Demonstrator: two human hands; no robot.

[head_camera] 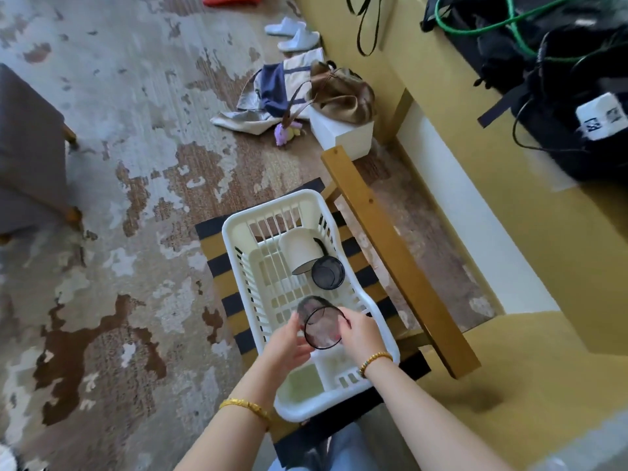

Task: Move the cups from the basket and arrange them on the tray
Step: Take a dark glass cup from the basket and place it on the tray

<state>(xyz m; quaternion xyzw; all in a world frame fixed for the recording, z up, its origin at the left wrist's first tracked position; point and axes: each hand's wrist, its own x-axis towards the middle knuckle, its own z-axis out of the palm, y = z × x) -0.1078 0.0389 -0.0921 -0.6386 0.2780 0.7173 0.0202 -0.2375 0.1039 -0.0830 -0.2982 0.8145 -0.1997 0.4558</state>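
Observation:
A white slatted basket (238, 232) rests on a striped yellow and dark seat. Over its near half, my left hand (285, 345) and my right hand (360, 334) both hold a dark see-through cup (319, 326), its mouth turned toward me. Farther back in the basket a white cup (297, 249) lies tilted with a dark handle, and a second dark cup (328, 273) lies beside it. No tray is in view.
A wooden chair rail (390, 253) runs along the basket's right side. A yellow table (509, 368) sits to the right with black bags and cables (560, 79) on top. Bags (299, 93), a white box (343, 134) and slippers (292, 34) lie on the worn floor. A grey seat (27, 147) stands at left.

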